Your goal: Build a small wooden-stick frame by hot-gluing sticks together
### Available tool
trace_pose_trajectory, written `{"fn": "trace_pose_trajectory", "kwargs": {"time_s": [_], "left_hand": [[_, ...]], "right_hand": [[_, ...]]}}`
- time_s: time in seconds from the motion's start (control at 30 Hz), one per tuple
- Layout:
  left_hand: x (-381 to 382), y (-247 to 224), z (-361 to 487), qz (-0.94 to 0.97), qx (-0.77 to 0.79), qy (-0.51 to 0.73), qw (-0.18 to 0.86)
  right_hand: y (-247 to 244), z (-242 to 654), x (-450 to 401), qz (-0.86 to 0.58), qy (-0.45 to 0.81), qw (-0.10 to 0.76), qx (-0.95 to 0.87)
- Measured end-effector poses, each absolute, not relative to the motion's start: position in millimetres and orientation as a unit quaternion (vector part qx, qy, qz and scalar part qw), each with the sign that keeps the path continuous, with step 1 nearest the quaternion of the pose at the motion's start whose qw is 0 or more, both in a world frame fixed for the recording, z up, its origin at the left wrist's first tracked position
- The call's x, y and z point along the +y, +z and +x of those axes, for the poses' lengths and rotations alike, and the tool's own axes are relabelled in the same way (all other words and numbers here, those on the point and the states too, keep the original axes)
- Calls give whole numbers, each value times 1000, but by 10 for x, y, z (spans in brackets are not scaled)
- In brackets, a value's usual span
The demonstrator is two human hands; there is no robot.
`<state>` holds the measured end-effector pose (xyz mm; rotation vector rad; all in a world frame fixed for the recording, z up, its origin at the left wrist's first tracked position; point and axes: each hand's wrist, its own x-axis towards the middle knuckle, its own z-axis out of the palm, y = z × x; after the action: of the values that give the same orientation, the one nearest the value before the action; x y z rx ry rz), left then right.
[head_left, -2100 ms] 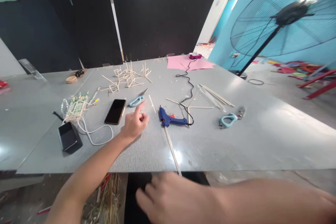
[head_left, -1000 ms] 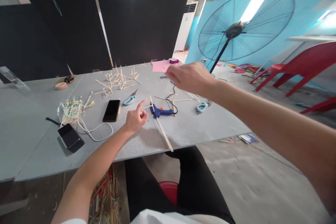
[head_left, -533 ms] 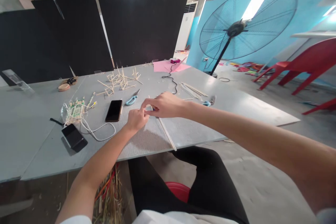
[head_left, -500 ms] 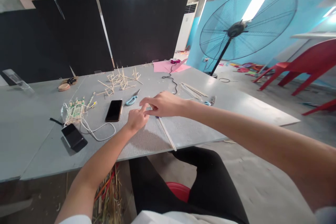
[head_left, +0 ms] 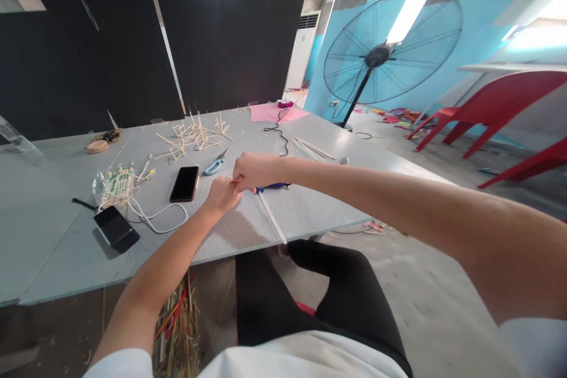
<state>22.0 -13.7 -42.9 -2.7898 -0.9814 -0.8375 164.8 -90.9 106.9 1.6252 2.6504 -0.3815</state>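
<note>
Over the grey table (head_left: 319, 212), near its front edge, your two hands meet, touching each other. Your left hand (head_left: 222, 194) comes in with its fingertips hidden under your right hand (head_left: 253, 171), whose fingers are curled down and bunched against it. You cannot tell from this view whether either hand is pinching anything, because the fingers cover the spot where they meet.

Just beside your right hand, on its near side, lies the blue glue gun (head_left: 275, 186), mostly hidden by your hand and forearm. A long pale stick (head_left: 272, 218) runs from the glue gun toward you, reaching the table edge.

To the left of your hands you have a dark smartphone (head_left: 184, 183) lying flat, and just beyond it the scissors (head_left: 214, 166) with light blue handles, tips pointing away from you. Farther back stands a cluster of thin stick frames (head_left: 197, 134). On your far left, a bundle of printed sticks (head_left: 119, 184) lies partly in clear plastic, with a white cable (head_left: 166, 230) and a black box (head_left: 116, 230) nearer you.

Toward the back, a black cord (head_left: 282, 133) winds near the pink paper (head_left: 270, 113), and loose flat strips (head_left: 312, 149) lie beyond your right forearm.
</note>
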Motion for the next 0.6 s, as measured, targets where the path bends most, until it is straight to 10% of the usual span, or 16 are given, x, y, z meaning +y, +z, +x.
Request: {"fn": "trace_pose_trajectory", "kwargs": {"time_s": [0.17, 0.6], "left_hand": [[-110, -428, 236, -909, -336, -228, 92], [-180, -392, 208, -884, -368, -232, 172]], "right_hand": [[1082, 1736, -848, 515, -167, -55, 839], [991, 2715, -1043, 565, 67, 152, 808]]}}
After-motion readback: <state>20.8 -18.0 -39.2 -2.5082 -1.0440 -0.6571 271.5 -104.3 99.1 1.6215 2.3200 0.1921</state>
